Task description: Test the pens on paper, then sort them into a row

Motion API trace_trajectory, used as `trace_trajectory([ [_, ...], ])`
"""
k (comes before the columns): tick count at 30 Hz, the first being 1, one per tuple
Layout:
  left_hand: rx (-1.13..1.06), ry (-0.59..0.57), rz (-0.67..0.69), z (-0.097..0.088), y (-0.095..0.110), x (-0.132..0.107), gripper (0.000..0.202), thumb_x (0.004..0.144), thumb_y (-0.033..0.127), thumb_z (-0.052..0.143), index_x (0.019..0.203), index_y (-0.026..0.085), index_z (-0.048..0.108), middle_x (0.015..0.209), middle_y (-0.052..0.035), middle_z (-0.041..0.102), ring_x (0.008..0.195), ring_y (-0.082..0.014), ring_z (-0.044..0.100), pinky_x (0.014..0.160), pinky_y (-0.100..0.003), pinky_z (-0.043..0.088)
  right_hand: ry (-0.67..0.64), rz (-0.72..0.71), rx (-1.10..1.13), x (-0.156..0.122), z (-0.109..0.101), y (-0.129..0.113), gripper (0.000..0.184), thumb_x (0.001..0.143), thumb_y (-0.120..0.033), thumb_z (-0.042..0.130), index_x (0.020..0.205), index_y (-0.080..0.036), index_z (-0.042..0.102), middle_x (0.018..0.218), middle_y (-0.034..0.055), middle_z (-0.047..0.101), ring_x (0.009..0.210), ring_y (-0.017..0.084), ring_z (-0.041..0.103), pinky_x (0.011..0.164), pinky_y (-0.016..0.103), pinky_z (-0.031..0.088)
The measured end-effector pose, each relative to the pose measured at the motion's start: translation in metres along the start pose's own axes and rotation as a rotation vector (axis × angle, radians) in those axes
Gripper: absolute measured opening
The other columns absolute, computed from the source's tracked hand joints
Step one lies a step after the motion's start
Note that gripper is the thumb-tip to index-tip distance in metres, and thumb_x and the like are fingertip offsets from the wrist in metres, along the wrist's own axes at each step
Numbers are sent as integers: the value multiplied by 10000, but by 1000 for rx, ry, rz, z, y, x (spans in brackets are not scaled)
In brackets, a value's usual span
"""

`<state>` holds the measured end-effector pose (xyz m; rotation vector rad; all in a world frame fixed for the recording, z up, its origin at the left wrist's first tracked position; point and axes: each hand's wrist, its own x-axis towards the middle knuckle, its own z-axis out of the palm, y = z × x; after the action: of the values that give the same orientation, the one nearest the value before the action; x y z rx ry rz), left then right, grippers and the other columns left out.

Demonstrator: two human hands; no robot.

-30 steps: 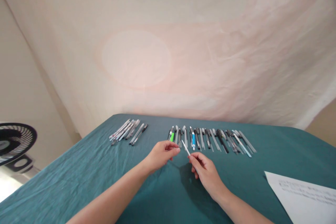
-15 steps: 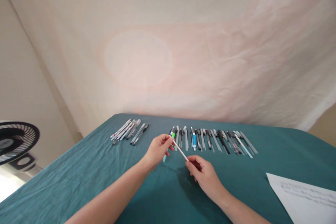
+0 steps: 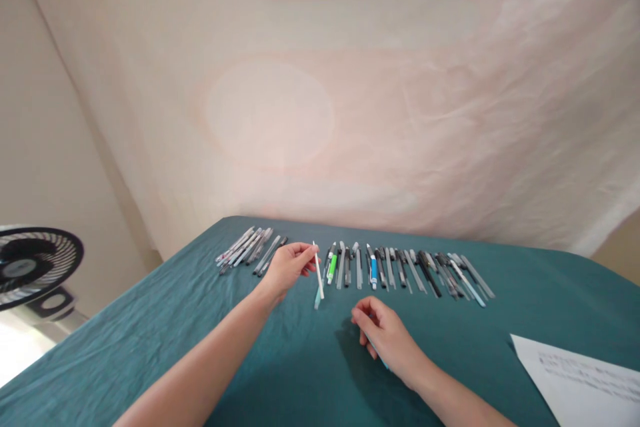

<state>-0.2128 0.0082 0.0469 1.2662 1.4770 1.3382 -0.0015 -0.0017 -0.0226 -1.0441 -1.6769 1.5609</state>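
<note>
My left hand (image 3: 287, 265) pinches a thin white pen stick (image 3: 318, 270) near its top and holds it almost upright just left of the long row of pens (image 3: 407, 271). A pale teal pen piece (image 3: 317, 297) lies at the stick's lower end. Nearer to me, my right hand (image 3: 387, 335) rests on the teal tablecloth (image 3: 150, 333) with its fingers curled. A thin light blue sliver (image 3: 384, 364) pokes out under that hand. What the sliver is I cannot make out.
A smaller bundle of pens (image 3: 250, 248) lies at the far left of the table. A printed white sheet (image 3: 583, 377) sits at the front right corner. A black fan (image 3: 33, 267) stands beyond the table's left edge. A pale draped cloth hangs behind.
The white stick has passed from between both hands to my left hand alone, which carried it left and back. My right hand let go of it and sank to the cloth.
</note>
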Motion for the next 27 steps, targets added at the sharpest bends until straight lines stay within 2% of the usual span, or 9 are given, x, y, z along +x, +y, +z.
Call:
trace_trajectory([
  [3, -4, -7, -16, -2, -5, 1, 368, 704, 486, 550, 750, 124, 595, 641, -25, 610, 524, -74, 511, 470, -178, 373, 1, 102, 53, 4, 9, -7, 201, 765, -260, 443, 909, -156, 535, 778, 26, 584, 516, 78, 496, 396, 169, 346],
  [6, -19, -3, -29, -4, -6, 3, 385, 696, 500, 547, 753, 123, 599, 653, -27, 613, 521, -70, 507, 465, -176, 359, 7, 127, 62, 8, 22, -13, 288, 724, -154, 419, 980, -141, 549, 856, 49, 582, 636, 102, 543, 508, 191, 417],
  [9, -32, -3, -39, -6, -7, 3, 399, 689, 512, 546, 761, 123, 600, 651, -26, 612, 515, -69, 501, 461, -177, 351, -3, 80, 72, 15, 38, -15, 351, 696, -113, 444, 1039, -135, 513, 824, 33, 551, 672, 115, 569, 607, 228, 455],
  [13, -37, -6, -51, -6, -6, 4, 405, 679, 517, 554, 781, 128, 604, 661, -25, 617, 518, -68, 501, 466, -179, 351, 2, 30, 62, 26, 52, -10, 251, 685, -121, 489, 933, -155, 479, 701, -21, 507, 585, 116, 586, 575, 244, 460],
  [18, -23, -1, -57, -5, -6, 2, 393, 682, 510, 552, 761, 128, 604, 673, -30, 627, 513, -67, 502, 463, -182, 346, -19, -31, -171, 27, 52, -8, 77, 725, -152, 459, 791, -184, 435, 570, -56, 477, 429, 94, 513, 421, 195, 367],
  [22, -13, -6, -73, -4, -9, 2, 386, 687, 505, 547, 752, 128, 601, 663, -30, 627, 499, -66, 497, 454, -182, 342, 82, -188, -456, 23, 50, -11, 95, 683, -88, 474, 719, -176, 470, 552, -46, 482, 475, 83, 478, 463, 187, 312],
  [27, -7, -10, -87, -5, -12, 3, 388, 676, 505, 559, 748, 126, 604, 678, -38, 635, 497, -66, 498, 454, -184, 342, 95, -209, -560, 30, 55, -13, 77, 678, -101, 484, 704, -173, 485, 587, -21, 518, 532, 97, 493, 484, 191, 298],
])
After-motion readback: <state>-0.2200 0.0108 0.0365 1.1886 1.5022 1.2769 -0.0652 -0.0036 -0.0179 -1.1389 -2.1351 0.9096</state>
